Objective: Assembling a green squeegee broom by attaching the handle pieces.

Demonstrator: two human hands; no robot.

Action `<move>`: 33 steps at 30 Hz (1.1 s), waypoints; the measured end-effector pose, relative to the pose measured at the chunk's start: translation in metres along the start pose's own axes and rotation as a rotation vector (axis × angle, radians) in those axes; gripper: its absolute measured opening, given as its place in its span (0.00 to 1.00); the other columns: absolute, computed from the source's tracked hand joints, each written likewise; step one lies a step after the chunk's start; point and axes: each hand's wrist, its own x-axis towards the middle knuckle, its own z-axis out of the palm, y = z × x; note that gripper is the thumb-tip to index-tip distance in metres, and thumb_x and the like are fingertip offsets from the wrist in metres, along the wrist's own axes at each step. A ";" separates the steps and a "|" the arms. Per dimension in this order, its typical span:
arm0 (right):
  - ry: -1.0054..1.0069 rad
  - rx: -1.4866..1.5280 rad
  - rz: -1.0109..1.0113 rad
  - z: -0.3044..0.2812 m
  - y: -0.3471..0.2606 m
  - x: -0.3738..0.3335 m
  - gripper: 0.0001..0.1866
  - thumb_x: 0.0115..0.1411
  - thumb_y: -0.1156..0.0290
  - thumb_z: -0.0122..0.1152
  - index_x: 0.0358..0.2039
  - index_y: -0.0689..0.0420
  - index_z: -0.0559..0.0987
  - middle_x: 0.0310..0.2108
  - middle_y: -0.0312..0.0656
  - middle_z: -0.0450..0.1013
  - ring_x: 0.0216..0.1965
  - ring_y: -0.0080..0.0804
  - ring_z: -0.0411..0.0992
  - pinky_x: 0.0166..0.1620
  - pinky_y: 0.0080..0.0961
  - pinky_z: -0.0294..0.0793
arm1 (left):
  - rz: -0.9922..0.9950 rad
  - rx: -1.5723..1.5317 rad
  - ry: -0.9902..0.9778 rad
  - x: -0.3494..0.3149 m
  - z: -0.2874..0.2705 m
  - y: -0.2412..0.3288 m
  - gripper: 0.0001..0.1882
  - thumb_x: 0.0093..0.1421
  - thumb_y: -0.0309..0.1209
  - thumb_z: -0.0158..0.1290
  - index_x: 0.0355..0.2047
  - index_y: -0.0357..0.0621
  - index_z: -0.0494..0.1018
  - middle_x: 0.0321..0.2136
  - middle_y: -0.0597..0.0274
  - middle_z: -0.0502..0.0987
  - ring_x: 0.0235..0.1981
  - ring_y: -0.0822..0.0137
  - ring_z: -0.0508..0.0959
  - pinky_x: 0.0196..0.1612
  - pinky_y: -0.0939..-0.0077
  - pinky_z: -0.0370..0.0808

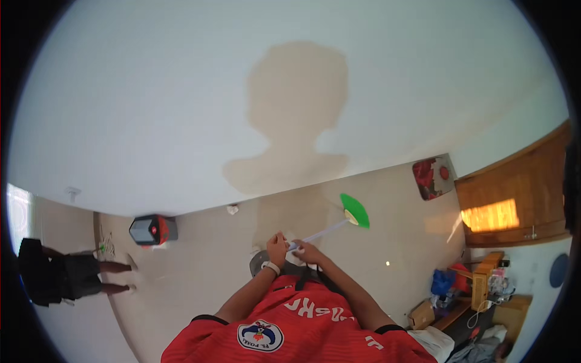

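Note:
A broom (327, 231) with a pale, thin handle slants away from me to the right, and its fan-shaped green head (357, 212) rests on the floor. My right hand (307, 253) is wrapped round the upper part of the handle. Close beside it, my left hand (277, 248) has its fingers curled at the handle's top end, with a pale band on the wrist. Just below my hands lies a grey, rounded thing (259, 262), partly hidden by my left arm; its kind I cannot make out.
A white wall bearing my shadow stands ahead. Along its foot are a grey-and-red box-like bin (152, 230), a small pale crumpled piece (233, 209) and a red-and-grey mat (432, 178). A wooden door (514, 199) and cluttered shelf (482, 284) are right; a person (66, 275) stands left.

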 end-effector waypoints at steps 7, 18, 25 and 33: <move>0.377 0.058 -0.197 -0.027 0.010 -0.061 0.16 0.56 0.63 0.66 0.40 0.56 0.72 0.33 0.55 0.77 0.36 0.55 0.76 0.38 0.43 0.75 | 0.189 0.415 -0.319 -0.059 0.082 0.015 0.23 0.71 0.41 0.47 0.21 0.39 0.71 0.15 0.68 0.70 0.17 0.78 0.69 0.22 0.80 0.66; 0.627 0.087 -0.244 -0.159 0.075 -0.061 0.14 0.56 0.69 0.64 0.42 0.56 0.73 0.32 0.55 0.76 0.36 0.56 0.75 0.37 0.44 0.74 | 0.150 0.514 -0.434 -0.011 0.233 -0.020 0.24 0.71 0.40 0.48 0.19 0.39 0.70 0.15 0.72 0.68 0.20 0.82 0.65 0.22 0.79 0.61; 0.596 0.114 -0.110 -0.296 0.122 -0.092 0.20 0.56 0.67 0.64 0.47 0.57 0.71 0.43 0.53 0.75 0.47 0.52 0.72 0.47 0.44 0.71 | 0.172 0.588 -0.622 0.002 0.393 -0.014 0.23 0.71 0.38 0.49 0.20 0.36 0.71 0.14 0.69 0.70 0.18 0.80 0.67 0.21 0.78 0.63; 0.815 0.178 -0.236 -0.442 0.138 -0.132 0.19 0.55 0.72 0.63 0.48 0.58 0.73 0.34 0.53 0.75 0.38 0.51 0.75 0.41 0.41 0.74 | 0.421 0.723 -0.686 -0.011 0.578 0.019 0.20 0.66 0.36 0.54 0.20 0.35 0.70 0.12 0.63 0.72 0.16 0.78 0.69 0.20 0.78 0.64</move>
